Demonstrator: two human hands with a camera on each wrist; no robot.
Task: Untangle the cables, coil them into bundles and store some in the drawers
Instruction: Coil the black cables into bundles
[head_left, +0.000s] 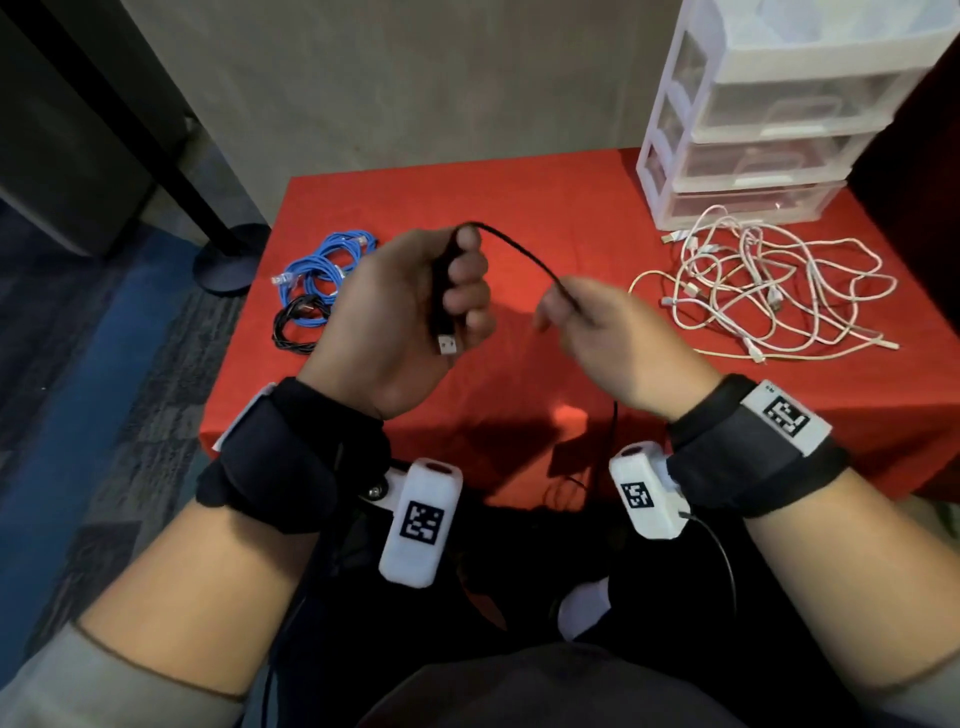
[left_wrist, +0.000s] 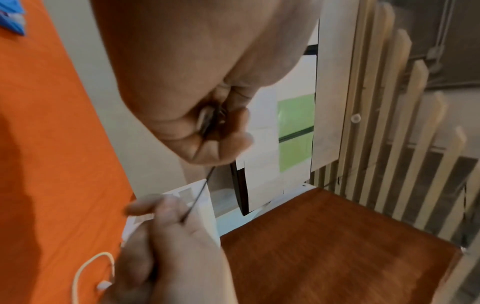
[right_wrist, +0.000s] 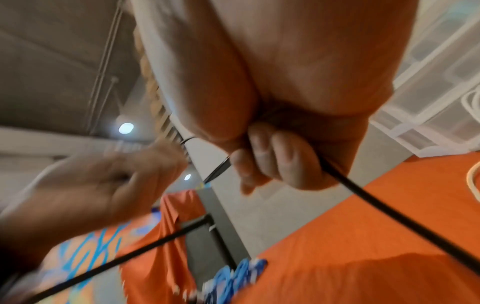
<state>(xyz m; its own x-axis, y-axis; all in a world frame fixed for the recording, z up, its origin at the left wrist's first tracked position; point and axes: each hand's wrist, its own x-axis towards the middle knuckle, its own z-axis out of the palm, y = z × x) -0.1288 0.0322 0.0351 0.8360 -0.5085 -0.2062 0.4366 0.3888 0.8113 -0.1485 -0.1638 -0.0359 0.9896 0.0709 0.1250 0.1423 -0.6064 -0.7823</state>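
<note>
My left hand (head_left: 415, 306) is raised above the red table and grips the plug end of a black USB cable (head_left: 519, 254), its metal plug (head_left: 448, 345) poking out below the curled fingers. The cable arcs over to my right hand (head_left: 587, 322), which pinches it and lets the rest hang down past the table's front edge. In the left wrist view the cable (left_wrist: 200, 195) runs from the left hand's (left_wrist: 207, 131) fist to the right hand (left_wrist: 166, 222). In the right wrist view the right hand's fingers (right_wrist: 272, 162) curl round the cable (right_wrist: 389, 207).
Blue coiled cables (head_left: 327, 265) and a black coiled bundle (head_left: 298, 322) lie at the table's left edge. A tangle of white cables (head_left: 753, 280) lies at the right, before a white drawer unit (head_left: 753, 114) with translucent drawers. The red tablecloth (head_left: 519, 202) covers the table.
</note>
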